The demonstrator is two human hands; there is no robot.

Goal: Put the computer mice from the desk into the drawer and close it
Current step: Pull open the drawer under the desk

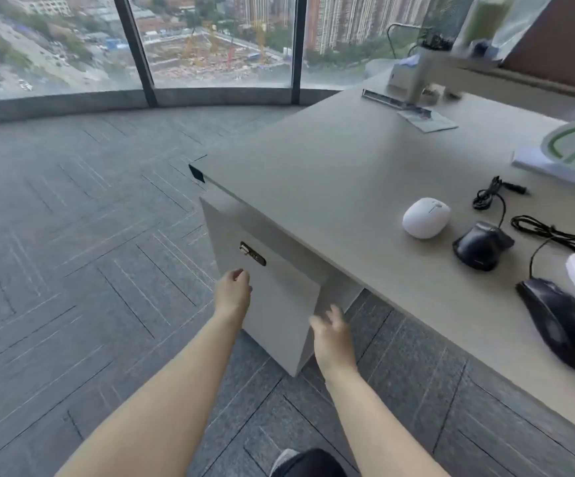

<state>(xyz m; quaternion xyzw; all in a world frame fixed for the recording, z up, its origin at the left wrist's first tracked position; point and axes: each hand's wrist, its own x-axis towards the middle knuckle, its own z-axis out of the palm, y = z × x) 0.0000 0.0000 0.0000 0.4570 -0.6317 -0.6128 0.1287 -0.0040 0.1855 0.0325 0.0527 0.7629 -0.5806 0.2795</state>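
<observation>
Mice (426,217) on desk (331,187), hands (232,290) at drawer (279,304)

desk (341,187): matt laminate | white mouse (426,217): smooth plastic | floor (72,235): rough carpet

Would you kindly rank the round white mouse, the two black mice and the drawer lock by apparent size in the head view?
1. Nearest black mouse, though it is closest to the camera, so its lead is unsure.
2. Farther black mouse and round white mouse look alike; no ranking.
3. Drawer lock, clearly smallest.
</observation>
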